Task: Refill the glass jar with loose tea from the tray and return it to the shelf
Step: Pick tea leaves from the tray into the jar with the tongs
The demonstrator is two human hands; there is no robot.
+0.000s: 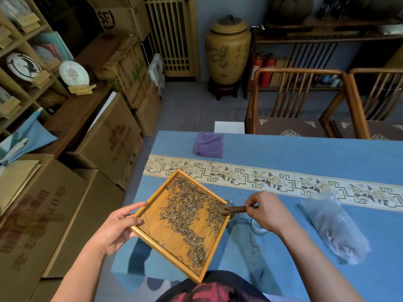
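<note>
The wooden tray (165, 223) is gripped at its left corner by the left hand (117, 227), thumb on the rim and fingers curled beneath, and it is held tilted so that its right corner hangs over the glass jar (231, 211). A slim brown wooden scoop (234, 209) is pinched in the right hand (268, 212), its tip laid among the loose tea (192, 214) near that right corner. The tilt and the tool appear meant to draw leaves over the edge into the jar's mouth.

The jar stands on the blue worktop (305, 153) just right of centre in the frame, largely hidden behind the tray's edge and the right hand; how full it is cannot be told. A glass piece, possibly its lid (258, 228), lies just beside it under the right wrist. A few stray leaves are scattered on the cloth nearby.

Further right a clear plastic bag (333, 227) is lying, and a folded purple cloth (209, 144) sits toward the worktop's far edge. The shelf (24, 53) is seen at the upper left of the frame.
</note>
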